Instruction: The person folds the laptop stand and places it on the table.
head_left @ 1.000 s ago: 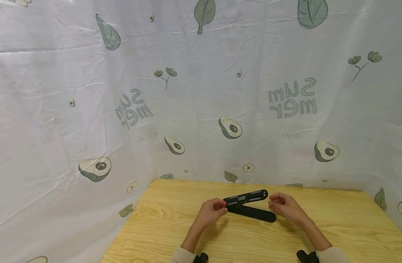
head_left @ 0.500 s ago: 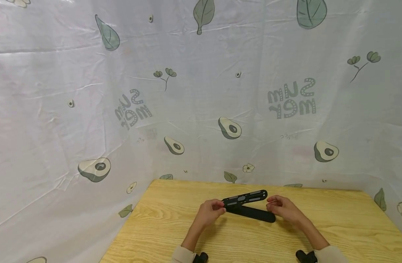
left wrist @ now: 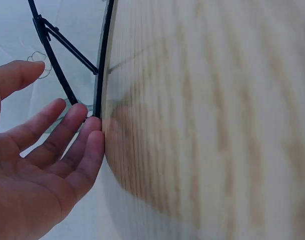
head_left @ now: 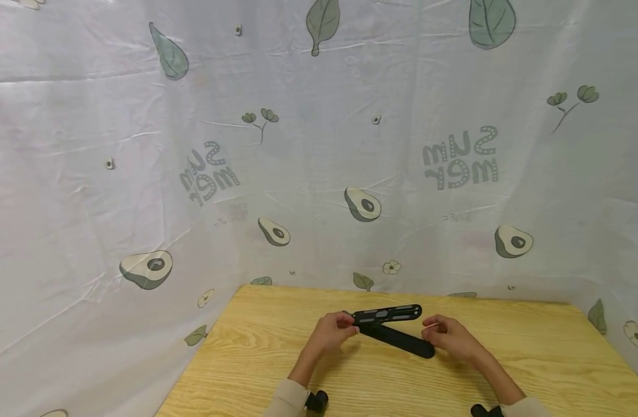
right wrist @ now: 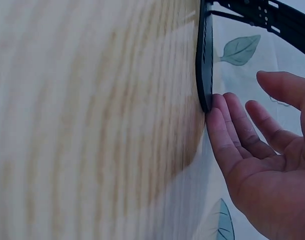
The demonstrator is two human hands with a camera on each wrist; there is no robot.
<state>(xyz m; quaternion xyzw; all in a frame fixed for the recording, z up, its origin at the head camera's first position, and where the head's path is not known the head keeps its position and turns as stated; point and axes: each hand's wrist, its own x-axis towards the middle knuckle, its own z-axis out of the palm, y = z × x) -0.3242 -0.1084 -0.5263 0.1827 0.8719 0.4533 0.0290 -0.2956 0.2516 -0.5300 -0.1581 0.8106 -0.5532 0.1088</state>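
A black folding stand (head_left: 402, 339) with two long rounded bars hinged into a narrow V rests on the wooden table. Its slotted upper bar (head_left: 397, 313) tilts up, and a thin strut (left wrist: 72, 47) links the bars in the left wrist view. At the left, joined end is my left hand (head_left: 329, 333), fingertips touching or very near the bars, thumb held apart. My right hand (head_left: 451, 339) is at the free end of the lower bar (right wrist: 205, 65), fingertips against its rounded tip. Neither hand curls round the stand.
The wooden table (head_left: 277, 347) reaches back to a pale curtain (head_left: 308, 145) printed with avocados and leaves, which also hangs at the left. Black wrist cameras sit at both cuffs.
The stand has turned slightly, its right end swinging nearer to me. My right hand has moved a little left to the lower bar's tip. The head view has shifted slightly.
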